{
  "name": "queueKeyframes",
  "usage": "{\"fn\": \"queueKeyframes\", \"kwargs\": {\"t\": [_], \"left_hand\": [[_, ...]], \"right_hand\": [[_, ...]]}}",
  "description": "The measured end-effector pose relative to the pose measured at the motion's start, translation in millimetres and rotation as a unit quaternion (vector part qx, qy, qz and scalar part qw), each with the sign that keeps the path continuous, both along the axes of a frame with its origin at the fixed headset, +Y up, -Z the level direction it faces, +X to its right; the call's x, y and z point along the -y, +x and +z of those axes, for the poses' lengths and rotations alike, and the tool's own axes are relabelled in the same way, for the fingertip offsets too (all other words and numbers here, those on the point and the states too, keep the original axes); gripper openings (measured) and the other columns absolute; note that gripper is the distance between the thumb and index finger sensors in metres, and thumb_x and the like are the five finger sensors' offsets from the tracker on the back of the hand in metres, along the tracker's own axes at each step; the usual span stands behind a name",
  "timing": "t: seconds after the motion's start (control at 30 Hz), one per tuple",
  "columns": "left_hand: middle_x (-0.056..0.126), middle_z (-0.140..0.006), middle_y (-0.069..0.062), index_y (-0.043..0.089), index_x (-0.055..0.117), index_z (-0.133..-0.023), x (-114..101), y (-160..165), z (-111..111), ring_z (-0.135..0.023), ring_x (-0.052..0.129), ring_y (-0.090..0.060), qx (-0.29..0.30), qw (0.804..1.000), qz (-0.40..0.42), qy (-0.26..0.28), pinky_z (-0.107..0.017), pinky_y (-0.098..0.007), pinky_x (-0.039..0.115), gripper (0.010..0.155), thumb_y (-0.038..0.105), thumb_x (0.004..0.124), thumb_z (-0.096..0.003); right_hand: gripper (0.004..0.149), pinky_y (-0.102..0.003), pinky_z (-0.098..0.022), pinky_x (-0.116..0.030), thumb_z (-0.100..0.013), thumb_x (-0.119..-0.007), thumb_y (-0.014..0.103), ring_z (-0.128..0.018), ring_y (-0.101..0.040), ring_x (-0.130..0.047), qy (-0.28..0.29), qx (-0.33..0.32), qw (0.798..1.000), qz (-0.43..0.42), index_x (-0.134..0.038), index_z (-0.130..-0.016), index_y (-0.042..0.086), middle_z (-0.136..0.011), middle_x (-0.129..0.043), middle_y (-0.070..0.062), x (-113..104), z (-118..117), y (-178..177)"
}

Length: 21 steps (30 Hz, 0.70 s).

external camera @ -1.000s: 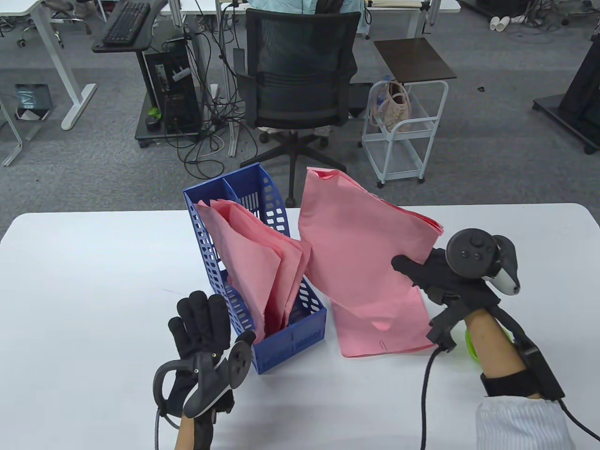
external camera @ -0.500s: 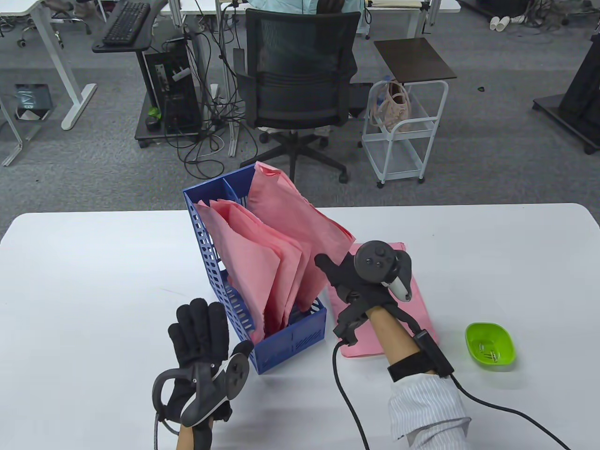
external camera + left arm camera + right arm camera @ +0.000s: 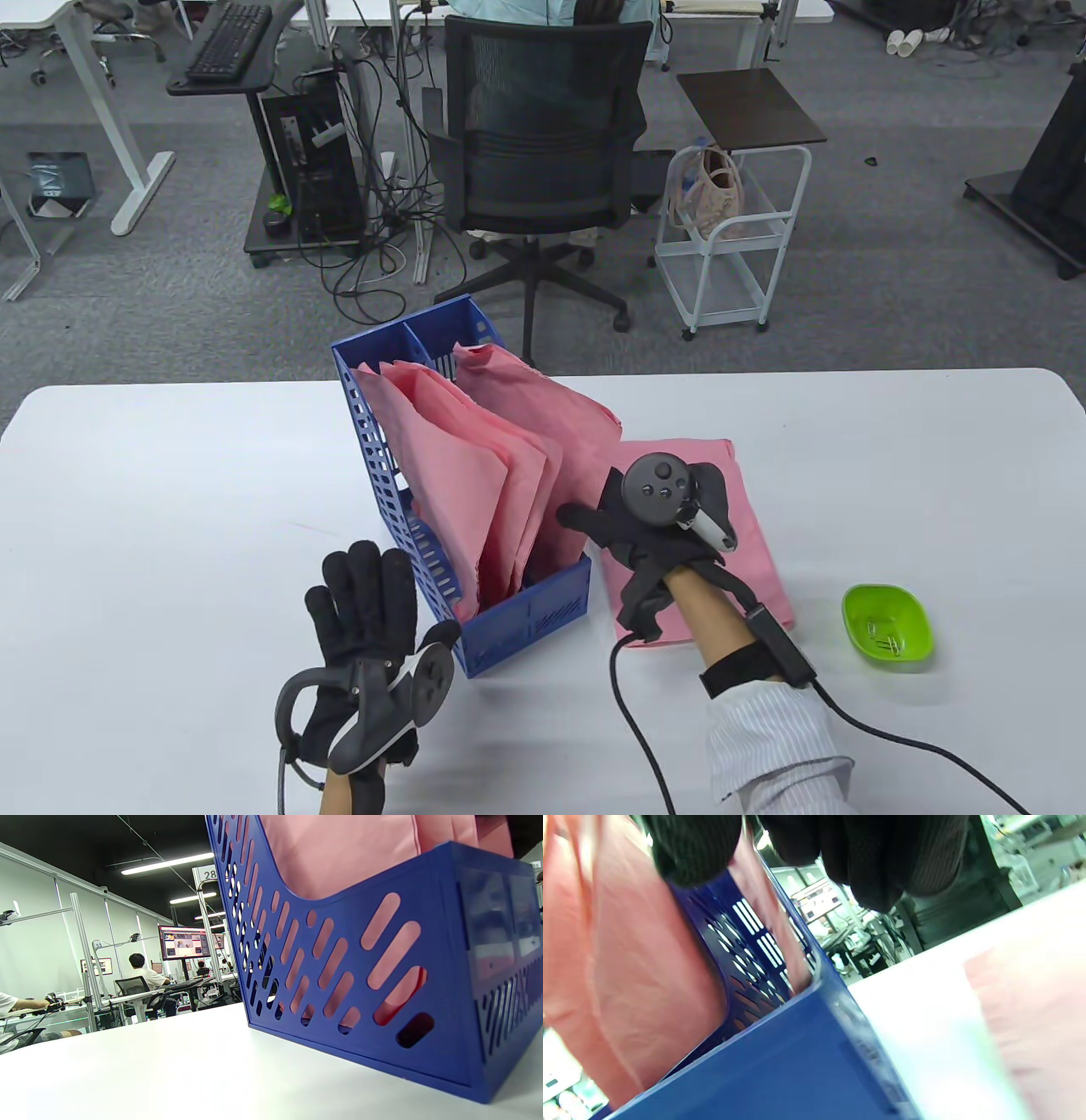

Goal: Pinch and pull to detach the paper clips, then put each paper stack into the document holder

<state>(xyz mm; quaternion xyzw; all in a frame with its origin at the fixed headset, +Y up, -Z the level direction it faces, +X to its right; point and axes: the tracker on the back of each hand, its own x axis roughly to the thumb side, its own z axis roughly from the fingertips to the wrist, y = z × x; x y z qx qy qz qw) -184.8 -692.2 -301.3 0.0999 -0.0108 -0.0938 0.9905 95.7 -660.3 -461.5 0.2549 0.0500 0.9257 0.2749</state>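
right hand (image 3: 653, 522) pinches pink paper stack (image 3: 543, 424), lowering it into blue document holder's (image 3: 526, 615) right compartment | left hand (image 3: 365, 611) flat, fingers straight against its wall (bracing) | next stack (image 3: 747, 543) waits on table

Overhead looks down; wrist views low, close, sharing document holder (image 3: 475, 628).

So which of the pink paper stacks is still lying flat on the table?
The pink paper stack right of the blue slotted document holder, partly under the right hand; the other stacks stand inside the holder.
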Motion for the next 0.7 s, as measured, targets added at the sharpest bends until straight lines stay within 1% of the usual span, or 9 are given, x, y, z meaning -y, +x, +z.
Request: {"fn": "queueKeyframes", "kwargs": {"t": [0.07, 0.13, 0.2, 0.23, 0.3, 0.33, 0.5, 0.63, 0.7], "left_hand": [[0.004, -0.118, -0.031, 0.003, 0.009, -0.118, 1, 0, 0, -0.107, 0.012, -0.059, 0.000, 1.000, -0.001, -0.003, -0.076, -0.070, 0.024, 0.089, 0.059, 0.027, -0.0514], [0.004, -0.118, -0.031, 0.003, 0.009, -0.118, 0, 0, 0, -0.107, 0.012, -0.059, -0.001, 1.000, -0.002, -0.003, -0.076, -0.070, 0.023, 0.089, 0.059, 0.027, -0.0513], [0.004, -0.118, -0.031, 0.003, 0.009, -0.118, 0, 1, 0, -0.107, 0.012, -0.059, -0.001, 1.000, -0.003, -0.003, -0.076, -0.070, 0.023, 0.090, 0.060, 0.027, -0.0511], [0.004, -0.118, -0.031, 0.003, 0.009, -0.118, 1, 1, 0, -0.107, 0.012, -0.059, -0.001, 1.000, -0.003, -0.003, -0.076, -0.069, 0.023, 0.089, 0.059, 0.027, -0.0512], [0.004, -0.118, -0.031, 0.003, 0.009, -0.118, 1, 1, 0, -0.107, 0.012, -0.059, -0.001, 1.000, -0.007, -0.006, -0.076, -0.069, 0.023, 0.090, 0.059, 0.027, -0.0512], [0.004, -0.118, -0.031, 0.003, 0.009, -0.118, 2, 2, 0, -0.107, 0.012, -0.059, -0.002, 1.000, -0.010, -0.008, -0.076, -0.070, 0.023, 0.090, 0.060, 0.027, -0.0509], [0.004, -0.118, -0.030, 0.003, 0.009, -0.118, 2, 2, 0, -0.107, 0.011, -0.059, -0.003, 1.000, -0.015, -0.013, -0.076, -0.069, 0.023, 0.089, 0.060, 0.027, -0.0511], [0.004, -0.118, -0.031, 0.003, 0.009, -0.118, 2, 2, 0, -0.107, 0.011, -0.059, -0.003, 1.000, -0.016, -0.017, -0.076, -0.069, 0.023, 0.090, 0.060, 0.027, -0.0510], [0.004, -0.118, -0.031, 0.003, 0.009, -0.118, 3, 3, 0, -0.106, 0.011, -0.059, -0.003, 1.000, -0.018, -0.019, -0.076, -0.069, 0.023, 0.090, 0.060, 0.027, -0.0504]], "right_hand": [[0.079, -0.053, -0.075, -0.061, -0.053, -0.070, 0.047, -0.100, -0.046, -0.067, 0.004, -0.014, 0.997, 0.075, -0.038, -0.116, 0.012, -0.118, -0.047, -0.027, -5, 6, 13], [0.079, -0.054, -0.077, -0.058, -0.052, -0.072, 0.048, -0.102, -0.045, -0.064, 0.034, -0.013, 0.986, 0.164, -0.039, -0.115, 0.015, -0.119, -0.048, -0.024, -6, 12, 27], [0.076, -0.056, -0.079, -0.053, -0.051, -0.073, 0.046, -0.106, -0.044, -0.061, 0.058, -0.004, 0.965, 0.257, -0.041, -0.115, 0.019, -0.120, -0.049, -0.020, -4, 17, 44], [0.075, -0.056, -0.079, -0.052, -0.051, -0.073, 0.045, -0.107, -0.044, -0.059, 0.056, 0.000, 0.956, 0.290, -0.041, -0.114, 0.020, -0.120, -0.048, -0.019, -2, 18, 51], [0.074, -0.058, -0.081, -0.045, -0.050, -0.074, 0.044, -0.110, -0.045, -0.052, 0.031, 0.016, 0.939, 0.341, -0.041, -0.114, 0.023, -0.121, -0.047, -0.017, 5, 19, 66], [0.075, -0.059, -0.082, -0.042, -0.050, -0.074, 0.043, -0.111, -0.045, -0.049, 0.007, 0.029, 0.930, 0.368, -0.039, -0.114, 0.024, -0.122, -0.045, -0.016, 12, 19, 77], [0.079, -0.061, -0.083, -0.036, -0.048, -0.078, 0.042, -0.113, -0.047, -0.040, -0.052, 0.054, 0.916, 0.393, -0.037, -0.114, 0.027, -0.124, -0.040, -0.015, 35, 19, 106], [0.084, -0.062, -0.083, -0.031, -0.047, -0.079, 0.043, -0.115, -0.048, -0.032, -0.110, 0.057, 0.884, 0.450, -0.030, -0.114, 0.030, -0.126, -0.033, -0.014, 58, 21, 121], [0.085, -0.063, -0.083, -0.029, -0.047, -0.080, 0.043, -0.115, -0.049, -0.029, -0.128, 0.060, 0.868, 0.476, -0.029, -0.114, 0.031, -0.126, -0.029, -0.014, 67, 21, 125]]}}
